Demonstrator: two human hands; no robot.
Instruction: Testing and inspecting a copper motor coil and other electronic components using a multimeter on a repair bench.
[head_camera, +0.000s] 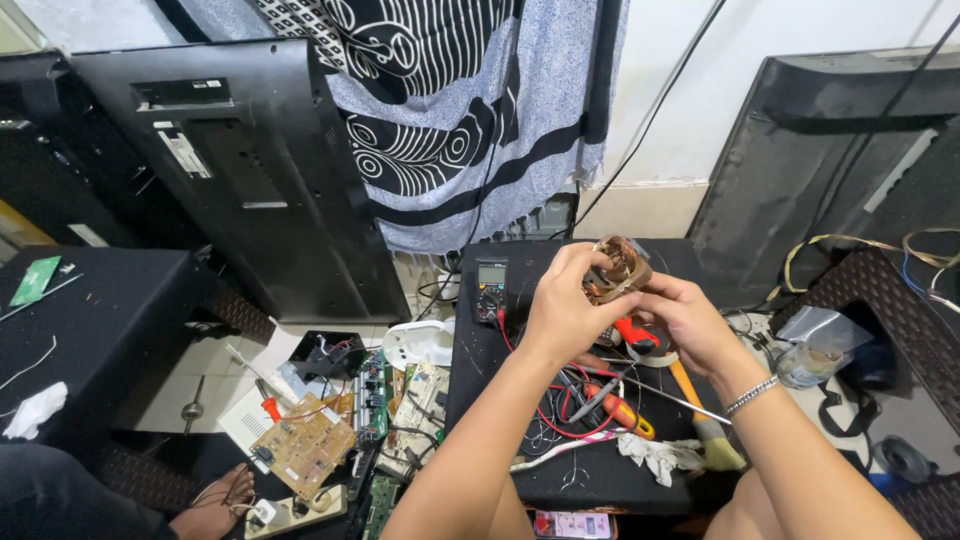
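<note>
Both my hands hold a small motor stator with brown copper windings (616, 266) above a black table (520, 330). My left hand (565, 305) grips it from the left, fingers curled over its top. From the right, my right hand (690, 320), with a silver bracelet on the wrist, takes hold of its lower side. A dark multimeter (490, 288) lies just left of my left hand. Under my hands lie red and black test leads (560, 410), red-handled pliers (620, 408) and a red tool (637, 334).
A paintbrush (705, 420) and a white rag (655, 455) lie on the table's near right. Circuit boards (305, 445) and a white plastic part (420, 345) cover the floor at left. Flat-screen backs (250, 170) lean left and right. A patterned cloth (450, 110) hangs behind.
</note>
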